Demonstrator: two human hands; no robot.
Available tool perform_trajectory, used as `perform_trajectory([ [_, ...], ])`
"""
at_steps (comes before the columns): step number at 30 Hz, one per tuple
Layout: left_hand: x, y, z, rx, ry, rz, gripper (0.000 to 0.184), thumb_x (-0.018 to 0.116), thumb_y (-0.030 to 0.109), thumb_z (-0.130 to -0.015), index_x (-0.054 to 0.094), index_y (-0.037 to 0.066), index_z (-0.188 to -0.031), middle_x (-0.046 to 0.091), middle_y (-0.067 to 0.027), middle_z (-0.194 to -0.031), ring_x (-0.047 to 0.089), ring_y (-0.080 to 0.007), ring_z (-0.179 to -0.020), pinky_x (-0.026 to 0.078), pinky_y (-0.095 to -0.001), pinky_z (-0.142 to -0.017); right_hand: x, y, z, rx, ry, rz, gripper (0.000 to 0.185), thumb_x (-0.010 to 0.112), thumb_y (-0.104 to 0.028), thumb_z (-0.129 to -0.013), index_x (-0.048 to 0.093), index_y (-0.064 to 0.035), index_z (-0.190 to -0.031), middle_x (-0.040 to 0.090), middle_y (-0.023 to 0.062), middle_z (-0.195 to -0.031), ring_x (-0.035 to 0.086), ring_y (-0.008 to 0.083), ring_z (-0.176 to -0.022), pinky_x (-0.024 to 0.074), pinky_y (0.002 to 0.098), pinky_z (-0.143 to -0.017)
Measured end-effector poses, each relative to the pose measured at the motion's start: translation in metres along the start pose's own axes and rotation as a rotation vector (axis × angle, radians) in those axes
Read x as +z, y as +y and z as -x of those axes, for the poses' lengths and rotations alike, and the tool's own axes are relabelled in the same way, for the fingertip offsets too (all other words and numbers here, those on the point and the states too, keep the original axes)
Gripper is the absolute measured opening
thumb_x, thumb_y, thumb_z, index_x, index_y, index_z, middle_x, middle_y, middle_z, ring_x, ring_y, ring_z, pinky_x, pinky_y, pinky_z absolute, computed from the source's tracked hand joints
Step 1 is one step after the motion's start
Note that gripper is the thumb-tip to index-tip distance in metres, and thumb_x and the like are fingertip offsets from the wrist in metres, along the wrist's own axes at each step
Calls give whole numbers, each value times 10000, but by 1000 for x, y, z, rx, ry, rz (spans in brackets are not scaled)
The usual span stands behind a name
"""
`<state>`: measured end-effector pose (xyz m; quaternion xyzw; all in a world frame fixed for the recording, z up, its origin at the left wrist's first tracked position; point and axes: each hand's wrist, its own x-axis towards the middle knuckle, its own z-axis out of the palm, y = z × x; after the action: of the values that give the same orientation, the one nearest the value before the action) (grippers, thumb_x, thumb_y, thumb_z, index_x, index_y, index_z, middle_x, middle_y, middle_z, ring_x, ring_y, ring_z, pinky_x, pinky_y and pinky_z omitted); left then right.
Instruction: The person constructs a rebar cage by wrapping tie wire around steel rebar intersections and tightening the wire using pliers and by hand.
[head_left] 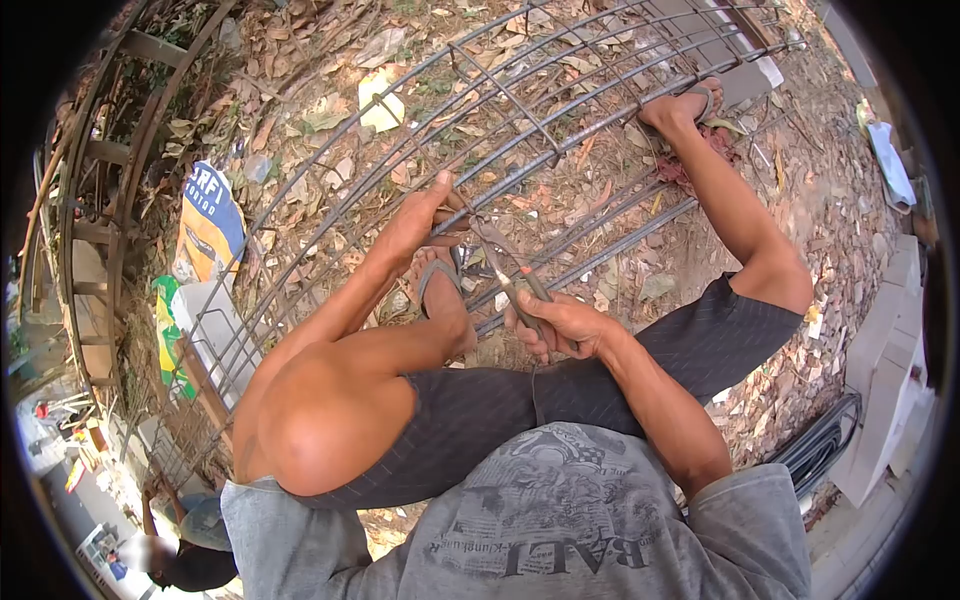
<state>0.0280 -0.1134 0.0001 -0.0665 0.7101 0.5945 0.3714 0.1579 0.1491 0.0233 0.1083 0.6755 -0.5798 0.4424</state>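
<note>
The left hand [412, 222] has its thumb laid along the upper side and its other fingers bent beneath, gripping the near bars of the rebar cage [556, 158]. The right hand [562, 325] is wrapped around the handles of a pair of pincers [492, 234], thumb along the upper handle, the tool slanting away from these fingers towards the left fingertips. The pincers' head meets the steel just beside the left fingers; whether it bites on a tie wire there is too small to tell.

From the left fingers the cage's long bars run away to the far right, and on the near left other bars pass beneath the left forearm. A stirrup [505, 95] crosses the bars beyond the left fingertips. Loose steel rods [622, 226] lie beyond the right fingers, below the cage. The left foot [440, 285], in a sandal, is just below the left fingers, while the right foot [688, 106] is well apart from both hands, beside the cage's bars. Left of the left hand stands a printed blue and orange sack [212, 215]; dry leaves [610, 185] spread under the fingers and the steel
</note>
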Motion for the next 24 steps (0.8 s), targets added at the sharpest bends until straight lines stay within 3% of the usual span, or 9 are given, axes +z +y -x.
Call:
perform_trajectory([
  [2,1,-4,2,5,19,16,842,365,756,-1016,692,-20,-1055,719,-195,-1022,705,-256,-1003,624,-413,-825,0,4,1,59,-258,-381,574,710,-476,-987,613,16,-1266,700,77,-860,691,131,-685,529,294,-583],
  [6,3,-2,2,50,46,21,804,341,721,-1043,665,-15,-1047,708,-173,-946,695,-238,-905,615,-403,-815,3,2,7,-225,115,-11,580,757,-347,-966,528,7,-1365,674,74,-817,640,105,-629,500,278,-543],
  [8,5,2,5,31,70,46,806,343,723,-1041,669,-13,-1046,707,-170,-947,692,-235,-904,615,-411,-811,11,0,6,-275,175,152,610,779,-328,-945,513,5,-1382,644,50,-780,625,105,-607,494,295,-520],
  [10,7,3,4,28,83,40,809,346,728,-1038,675,-11,-1039,707,-168,-948,688,-232,-904,613,-415,-806,16,3,3,-212,59,-27,640,796,-312,-925,497,4,-1396,612,29,-749,606,108,-583,488,308,-502],
  [12,7,2,2,40,92,14,813,352,735,-1034,681,-8,-1026,707,-168,-951,684,-229,-905,611,-412,-801,20,15,-8,-22,-241,-534,668,807,-300,-908,482,4,-1406,578,11,-726,584,115,-557,484,318,-490],
  [15,5,2,1,57,64,-76,824,369,750,-1022,690,-8,-1008,713,-177,-961,679,-229,-914,606,-399,-798,19,23,-15,-62,-371,-779,640,783,-264,-917,479,12,-1408,587,35,-785,578,127,-537,484,320,-479],
  [18,5,5,6,69,38,-65,835,383,764,-1010,692,-12,-1005,718,-179,-970,677,-229,-928,603,-394,-798,18,13,-1,-171,174,-1,604,750,-290,-940,499,19,-1394,647,124,-900,609,217,-540,512,370,-502],
  [21,8,5,7,72,66,-47,835,385,765,-1009,691,-13,-1006,720,-176,-979,679,-231,-933,604,-402,-804,11,27,4,-651,777,877,590,722,-355,-965,531,31,-1368,666,206,-1011,648,328,-595,542,429,-550],
  [24,9,6,8,91,72,-47,837,380,764,-1010,690,-13,-1013,720,-181,-989,685,-245,-964,607,-410,-819,21,20,9,-414,721,869,569,673,-443,-994,576,14,-1319,667,160,-854,639,323,-612,538,442,-580],
])
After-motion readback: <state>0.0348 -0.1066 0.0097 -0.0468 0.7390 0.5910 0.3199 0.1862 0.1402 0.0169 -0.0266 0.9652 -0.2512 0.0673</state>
